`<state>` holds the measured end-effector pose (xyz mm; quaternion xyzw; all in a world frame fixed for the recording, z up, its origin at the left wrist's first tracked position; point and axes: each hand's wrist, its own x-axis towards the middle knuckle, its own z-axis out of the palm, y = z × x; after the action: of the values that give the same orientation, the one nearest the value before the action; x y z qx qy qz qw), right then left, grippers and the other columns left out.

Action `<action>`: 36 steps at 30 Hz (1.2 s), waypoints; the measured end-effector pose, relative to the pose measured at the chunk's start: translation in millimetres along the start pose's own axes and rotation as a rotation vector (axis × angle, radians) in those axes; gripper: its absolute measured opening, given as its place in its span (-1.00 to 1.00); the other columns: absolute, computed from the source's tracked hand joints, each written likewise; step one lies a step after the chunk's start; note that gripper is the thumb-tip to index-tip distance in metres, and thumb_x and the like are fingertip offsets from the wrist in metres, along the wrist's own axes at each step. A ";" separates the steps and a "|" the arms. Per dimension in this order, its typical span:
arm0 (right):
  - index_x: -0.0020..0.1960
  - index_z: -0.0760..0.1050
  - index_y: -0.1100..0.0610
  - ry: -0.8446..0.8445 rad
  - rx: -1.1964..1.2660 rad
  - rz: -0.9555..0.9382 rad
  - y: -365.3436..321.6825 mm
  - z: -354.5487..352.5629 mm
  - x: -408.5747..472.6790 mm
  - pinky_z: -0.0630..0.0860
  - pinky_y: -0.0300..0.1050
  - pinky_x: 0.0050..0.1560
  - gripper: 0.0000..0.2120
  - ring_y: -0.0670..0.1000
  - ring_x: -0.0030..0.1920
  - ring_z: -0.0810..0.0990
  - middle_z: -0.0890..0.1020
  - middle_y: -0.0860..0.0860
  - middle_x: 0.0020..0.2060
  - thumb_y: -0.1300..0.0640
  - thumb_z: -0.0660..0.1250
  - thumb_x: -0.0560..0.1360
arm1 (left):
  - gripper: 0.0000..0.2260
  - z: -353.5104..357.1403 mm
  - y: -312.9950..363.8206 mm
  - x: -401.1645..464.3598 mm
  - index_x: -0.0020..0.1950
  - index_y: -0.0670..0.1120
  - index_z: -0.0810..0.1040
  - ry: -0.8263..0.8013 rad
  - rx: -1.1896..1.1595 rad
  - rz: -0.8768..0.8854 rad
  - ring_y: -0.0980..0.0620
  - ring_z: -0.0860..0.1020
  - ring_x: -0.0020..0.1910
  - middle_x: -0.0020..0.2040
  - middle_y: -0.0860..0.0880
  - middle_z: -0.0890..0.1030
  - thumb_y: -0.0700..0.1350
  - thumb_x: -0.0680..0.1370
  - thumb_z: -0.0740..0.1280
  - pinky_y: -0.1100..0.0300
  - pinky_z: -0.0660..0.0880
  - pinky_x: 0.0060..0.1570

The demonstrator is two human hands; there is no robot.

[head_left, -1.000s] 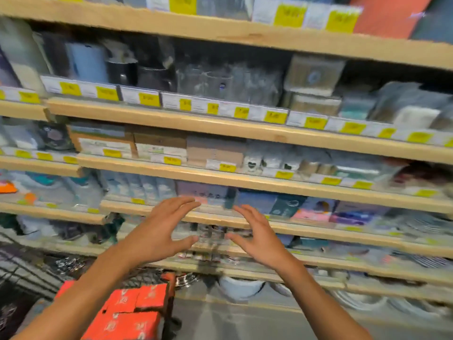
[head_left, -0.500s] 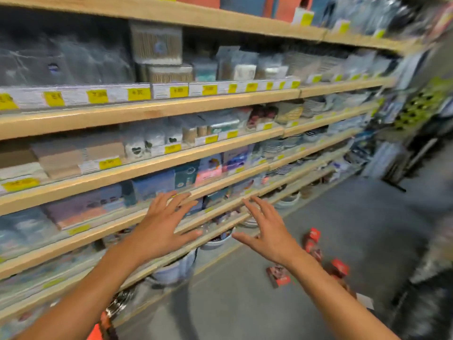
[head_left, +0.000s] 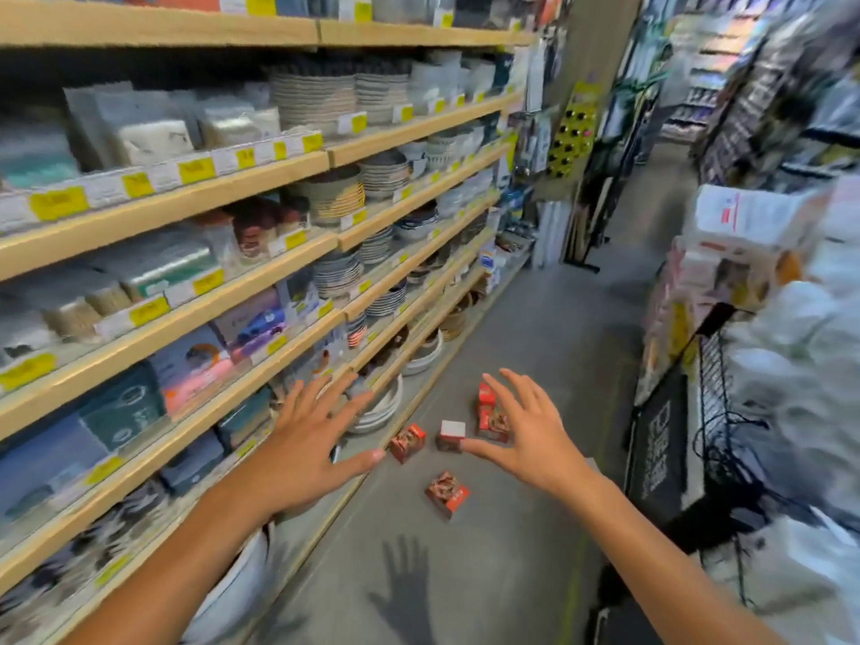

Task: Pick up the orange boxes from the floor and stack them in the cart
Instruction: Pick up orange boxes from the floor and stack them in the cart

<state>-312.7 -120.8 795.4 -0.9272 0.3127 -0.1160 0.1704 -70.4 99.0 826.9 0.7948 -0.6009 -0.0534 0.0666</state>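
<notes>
Orange boxes (head_left: 447, 494) lie scattered on the grey floor (head_left: 512, 365) beside the shelving (head_left: 186, 314). Your left hand (head_left: 305, 451) and right hand (head_left: 530, 435) hover above them, fingers spread wide, gripping nothing.

Both arms reach out over the grey floor (head_left: 512, 318) of a shop aisle, the left hand (head_left: 302, 453) and right hand (head_left: 530, 439) empty with fingers spread. Several orange boxes (head_left: 446, 493) lie scattered on the floor ahead, near the lowest wooden shelves (head_left: 186, 188), which hold stacked plates and packets with yellow price tags.
</notes>
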 end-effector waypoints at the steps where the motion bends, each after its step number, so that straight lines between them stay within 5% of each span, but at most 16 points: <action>1: 0.61 -0.02 -0.20 0.007 0.006 0.016 14.8 -3.6 2.7 0.00 0.16 0.60 0.01 0.12 0.61 -0.04 0.03 -0.05 0.62 -0.70 -0.03 0.30 | -0.22 0.4 8.7 14.1 0.59 0.26 -0.17 -0.005 0.003 0.012 0.02 -0.31 0.58 0.61 0.14 -0.28 0.54 0.43 -0.17 -0.12 -0.29 0.54; 5: 0.62 0.02 -0.15 0.010 0.024 0.099 83.4 -23.7 15.6 -0.02 0.10 0.59 0.07 0.14 0.61 -0.03 0.04 -0.01 0.62 -0.69 -0.04 0.25 | -0.20 9.3 52.5 85.0 0.59 0.25 -0.13 -0.025 -0.016 0.068 0.05 -0.29 0.57 0.60 0.18 -0.23 0.55 0.42 -0.15 -0.06 -0.32 0.54; 12: 0.62 0.10 -0.05 0.021 0.047 0.181 191.9 -43.5 33.2 0.08 0.15 0.58 -0.10 0.19 0.59 0.07 0.14 0.07 0.59 -0.27 0.36 0.39 | -0.22 40.2 110.2 189.0 0.61 0.19 -0.02 -0.025 -0.039 0.177 0.05 -0.18 0.58 0.62 0.11 -0.09 0.51 0.47 -0.03 -0.05 -0.18 0.56; 17: 0.62 0.08 -0.06 0.014 0.091 0.233 238.2 -44.5 47.2 0.11 0.15 0.57 -0.09 0.16 0.59 0.04 0.13 0.03 0.59 -0.17 0.48 0.43 | -0.25 64.3 128.8 236.5 0.60 0.22 0.00 -0.057 -0.071 0.198 0.05 -0.15 0.59 0.62 0.14 -0.05 0.50 0.47 -0.01 -0.04 -0.10 0.57; 25: 0.63 0.02 -0.09 -0.060 0.194 0.250 266.6 -35.3 112.4 0.05 -0.02 0.57 -0.11 0.03 0.61 -0.01 0.07 -0.04 0.61 -0.17 0.46 0.48 | -0.25 92.7 89.2 319.2 0.60 0.25 -0.05 -0.132 -0.144 0.170 0.03 -0.16 0.60 0.62 0.17 -0.07 0.46 0.47 0.07 -0.12 -0.03 0.56; 36: 0.63 -0.03 -0.12 -0.184 0.173 0.264 282.0 -15.4 265.2 0.10 0.01 0.58 -0.10 0.02 0.60 0.00 0.06 -0.05 0.61 -0.19 0.44 0.49 | -0.20 127.0 -2.3 461.5 0.59 0.20 0.05 -0.190 -0.292 0.093 0.01 -0.05 0.59 0.61 0.15 0.02 0.49 0.40 0.05 -0.09 -0.01 0.56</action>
<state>-263.9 -499.2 728.7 -0.8667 0.4034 -0.0337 0.2913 36.5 -349.8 699.1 0.7393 -0.6266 -0.2116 0.1266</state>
